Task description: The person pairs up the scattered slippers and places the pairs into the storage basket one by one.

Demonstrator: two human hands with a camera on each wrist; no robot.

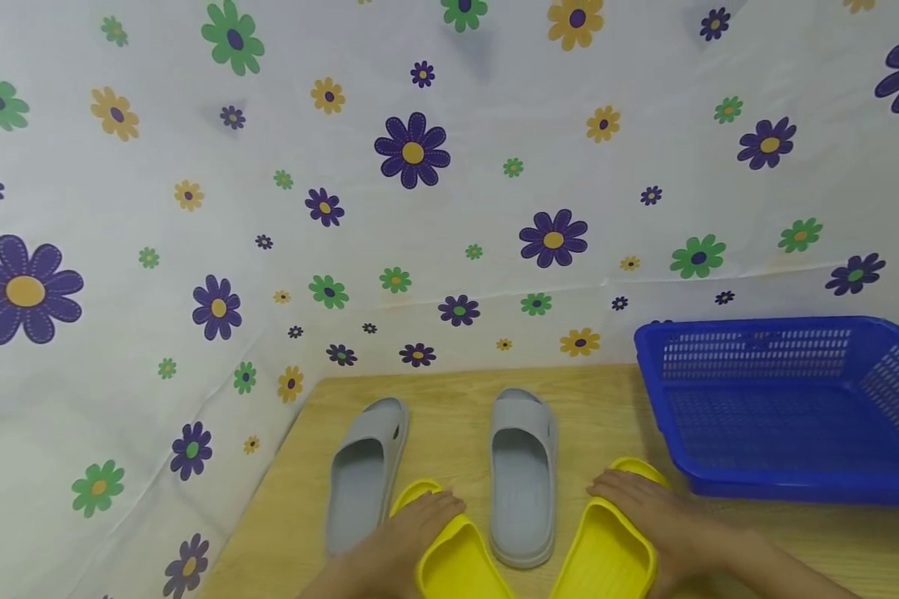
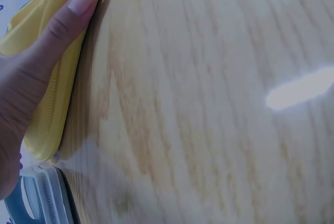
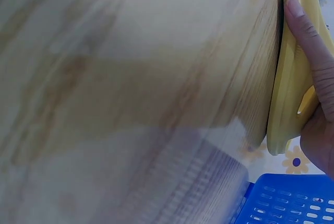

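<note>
Left of the blue basket [image 1: 802,486] I held a yellow slipper [image 1: 607,556] near it and a second yellow slipper [image 1: 460,567] farther off.

Both were plain, bright yellow, a raised rim round each footbed, their far ends splayed apart and the near ends slanting together; the grey slipper [image 1: 523,491] nearer the basket lay between them. My right hand [image 1: 655,512] gripped the slipper by the basket and my left hand [image 1: 412,534] the farther one, fingers curled over each front and thumbs along the sides. Fine ribs marked the farther one's side.
</note>
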